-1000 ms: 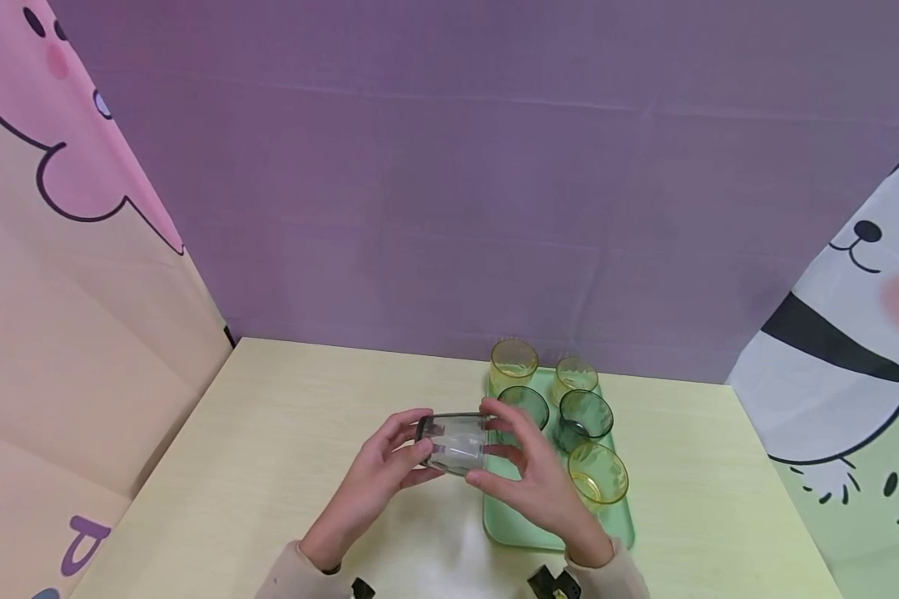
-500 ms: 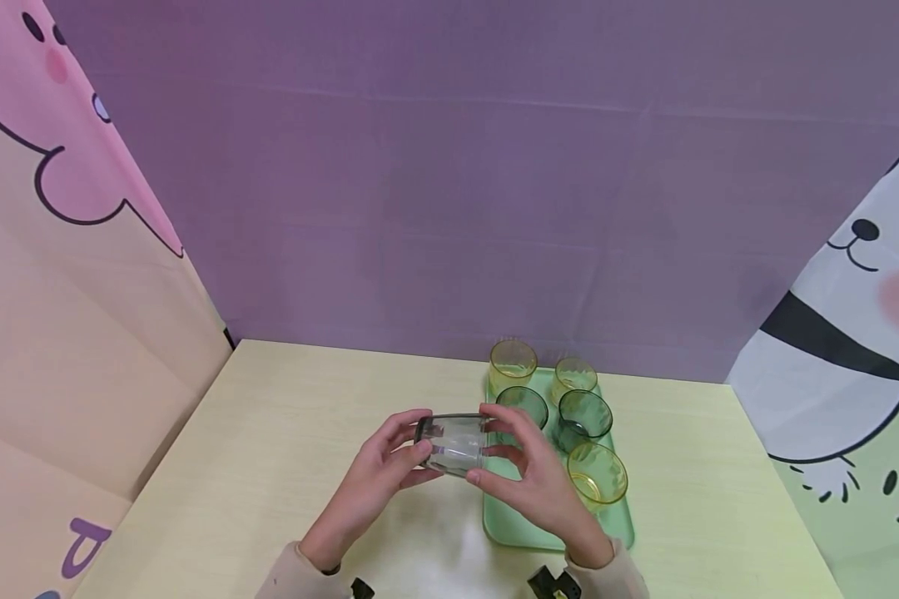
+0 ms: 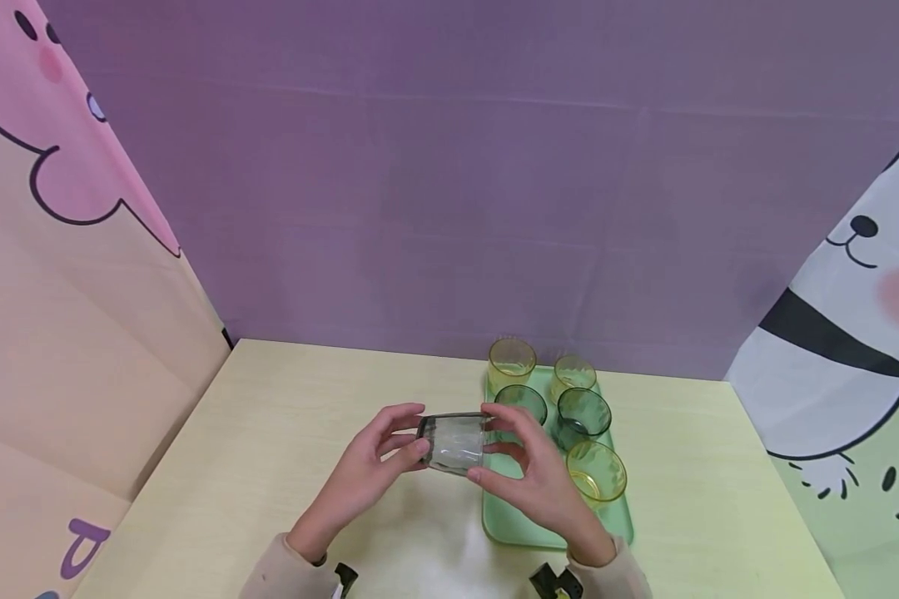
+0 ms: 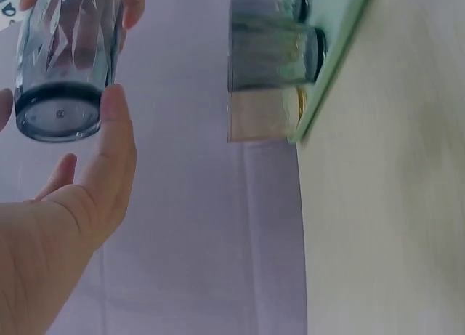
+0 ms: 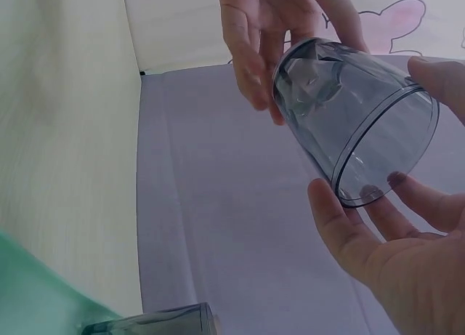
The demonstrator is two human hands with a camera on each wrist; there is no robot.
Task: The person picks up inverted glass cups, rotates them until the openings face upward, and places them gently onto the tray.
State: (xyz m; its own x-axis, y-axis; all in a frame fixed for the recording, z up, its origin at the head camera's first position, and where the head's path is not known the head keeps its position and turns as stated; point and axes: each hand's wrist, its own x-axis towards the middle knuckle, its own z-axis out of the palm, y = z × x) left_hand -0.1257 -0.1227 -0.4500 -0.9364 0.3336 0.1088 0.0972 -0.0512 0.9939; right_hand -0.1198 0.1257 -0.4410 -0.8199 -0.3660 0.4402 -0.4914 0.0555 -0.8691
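A clear grey drinking glass (image 3: 455,443) lies sideways in the air between both hands, its thick base toward the left. My right hand (image 3: 528,478) grips it round the rim end, thumb below and fingers above and behind. At the base end my left hand (image 3: 370,462) has its fingers spread around the glass. In the left wrist view, one left fingertip (image 4: 114,101) overlaps the edge of the base, while another at the left border stands apart from it. The right wrist view shows the glass's open mouth toward the right palm.
A green tray (image 3: 513,520) on the pale table (image 3: 307,416) bears several tumblers. Yellow ones (image 3: 513,362) stand at the back, dark green ones (image 3: 584,413) in the middle, and a yellow one (image 3: 597,474) toward the front right. A purple cloth (image 3: 449,183) hangs behind.
My left hand has slid slightly left, its fingers reaching less far along the glass and looking looser. The right hand and the glass stay almost where they were; the tray is unchanged.
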